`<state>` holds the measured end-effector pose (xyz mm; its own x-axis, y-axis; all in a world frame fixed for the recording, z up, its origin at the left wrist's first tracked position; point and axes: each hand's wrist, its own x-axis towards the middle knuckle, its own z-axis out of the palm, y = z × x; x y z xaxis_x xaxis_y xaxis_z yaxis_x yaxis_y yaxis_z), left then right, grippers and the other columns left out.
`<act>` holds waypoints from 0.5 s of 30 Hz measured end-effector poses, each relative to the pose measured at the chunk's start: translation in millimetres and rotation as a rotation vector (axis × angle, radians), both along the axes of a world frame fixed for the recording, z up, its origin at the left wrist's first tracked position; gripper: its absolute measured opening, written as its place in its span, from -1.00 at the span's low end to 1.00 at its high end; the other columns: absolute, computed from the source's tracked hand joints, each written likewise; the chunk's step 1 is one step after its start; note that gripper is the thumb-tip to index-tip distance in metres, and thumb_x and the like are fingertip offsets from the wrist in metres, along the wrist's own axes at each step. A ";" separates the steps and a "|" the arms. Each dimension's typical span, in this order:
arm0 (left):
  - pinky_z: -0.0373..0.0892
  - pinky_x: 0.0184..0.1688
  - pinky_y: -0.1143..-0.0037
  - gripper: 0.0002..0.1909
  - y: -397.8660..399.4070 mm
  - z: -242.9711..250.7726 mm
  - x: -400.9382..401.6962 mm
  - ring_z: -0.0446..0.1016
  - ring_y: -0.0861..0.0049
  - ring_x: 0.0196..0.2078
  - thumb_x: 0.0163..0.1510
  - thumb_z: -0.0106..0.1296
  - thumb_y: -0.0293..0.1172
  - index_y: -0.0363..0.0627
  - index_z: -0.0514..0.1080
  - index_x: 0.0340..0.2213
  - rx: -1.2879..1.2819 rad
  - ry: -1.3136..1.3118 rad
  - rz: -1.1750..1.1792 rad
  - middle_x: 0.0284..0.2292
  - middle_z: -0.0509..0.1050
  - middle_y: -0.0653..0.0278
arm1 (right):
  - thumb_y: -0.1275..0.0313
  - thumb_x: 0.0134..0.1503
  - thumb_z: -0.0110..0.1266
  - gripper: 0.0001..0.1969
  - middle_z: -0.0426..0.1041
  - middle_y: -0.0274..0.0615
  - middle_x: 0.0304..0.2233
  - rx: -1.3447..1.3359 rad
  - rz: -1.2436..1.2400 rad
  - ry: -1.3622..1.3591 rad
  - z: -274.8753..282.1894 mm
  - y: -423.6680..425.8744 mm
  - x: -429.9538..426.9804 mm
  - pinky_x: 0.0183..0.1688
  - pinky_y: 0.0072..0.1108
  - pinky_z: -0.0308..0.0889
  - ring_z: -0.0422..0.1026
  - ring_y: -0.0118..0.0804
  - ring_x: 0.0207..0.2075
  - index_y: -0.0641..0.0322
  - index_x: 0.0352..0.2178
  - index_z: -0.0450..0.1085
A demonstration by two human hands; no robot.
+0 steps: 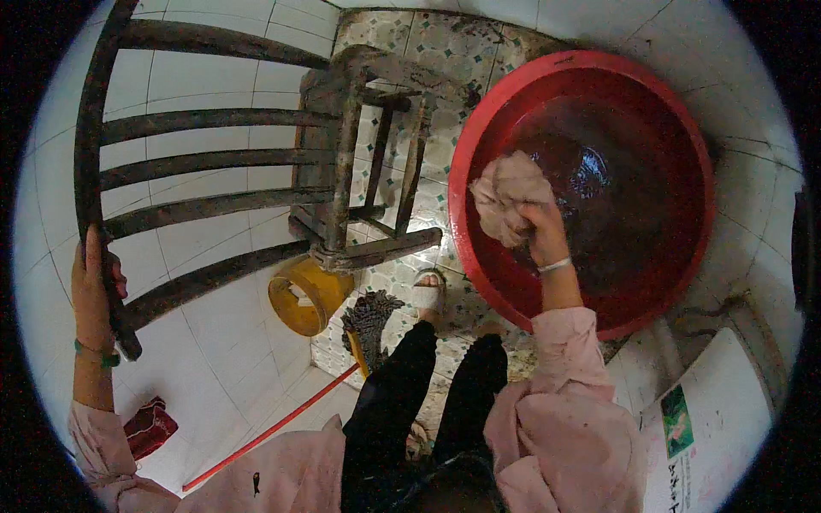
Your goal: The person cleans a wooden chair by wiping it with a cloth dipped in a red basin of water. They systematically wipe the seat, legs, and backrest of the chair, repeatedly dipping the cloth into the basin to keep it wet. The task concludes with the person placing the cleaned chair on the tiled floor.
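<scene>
My left hand (pixel 96 288) grips the dark wooden top rail of a slatted chair (pixel 218 163) at the left. The chair's backrest slats run across towards its worn seat and legs, which stand on the tiled floor. On the right, my right hand (pixel 546 234) clutches a wet, crumpled beige cloth (pixel 510 192), its fingers partly hidden by the folds. Hand and cloth are over the left side of a large red plastic basin (pixel 471 269). Dark, murky water (pixel 628 211) lies in the basin, with light glinting on it.
A yellow bucket (pixel 311 298) lies tipped beneath the chair. Beside it is a mop head (pixel 372 324) with a red handle (pixel 269 426). A dark red cloth (pixel 151 426) is at lower left. A white container (pixel 712 410) bearing writing stands at lower right. White tiled walls (pixel 211 346) enclose the space.
</scene>
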<state>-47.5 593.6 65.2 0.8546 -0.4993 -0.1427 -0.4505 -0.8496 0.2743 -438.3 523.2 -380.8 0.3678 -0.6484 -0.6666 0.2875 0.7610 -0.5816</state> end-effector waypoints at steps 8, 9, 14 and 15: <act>0.14 -0.73 0.70 -0.67 11.7 -15.3 -23.4 0.19 0.75 -0.74 0.11 -0.15 -0.06 -0.10 0.25 -0.38 -0.058 0.093 -0.050 -0.69 0.23 0.42 | 0.41 -0.08 0.04 -0.34 0.26 -0.20 -0.13 -0.269 -0.139 -0.211 95.5 -92.5 172.4 -0.14 -0.58 0.22 0.29 -0.37 -0.19 0.17 0.10 0.03; 0.15 -0.73 0.70 -0.68 12.5 -15.2 -35.3 0.20 0.75 -0.74 0.12 -0.16 -0.07 -0.11 0.24 -0.40 -0.078 0.073 -0.005 -0.68 0.24 0.40 | 0.34 -0.10 0.10 -0.32 0.23 -0.18 -0.10 -0.247 -0.086 -0.194 96.8 -100.8 190.9 -0.11 -0.53 0.21 0.27 -0.33 -0.15 0.11 0.10 0.07; 0.14 -0.67 0.72 -0.73 21.9 -13.0 -49.4 0.20 0.75 -0.69 0.13 -0.17 -0.17 -0.15 0.22 -0.36 -0.091 0.125 0.041 -0.64 0.24 0.38 | 0.14 -0.25 0.22 -0.40 0.14 -0.07 -0.06 -0.731 -0.025 0.752 74.1 -112.7 263.5 -0.05 -0.30 0.16 0.21 -0.02 -0.09 0.14 -0.13 0.33; 0.14 -0.67 0.72 -0.73 24.5 -13.3 -49.1 0.20 0.75 -0.69 0.13 -0.17 -0.17 -0.15 0.22 -0.35 -0.088 0.142 0.045 -0.64 0.24 0.38 | 0.10 -0.28 0.23 -0.40 0.13 -0.06 -0.07 -0.760 -0.026 0.877 66.4 -112.8 271.0 -0.04 -0.28 0.14 0.20 0.03 -0.09 0.17 -0.18 0.37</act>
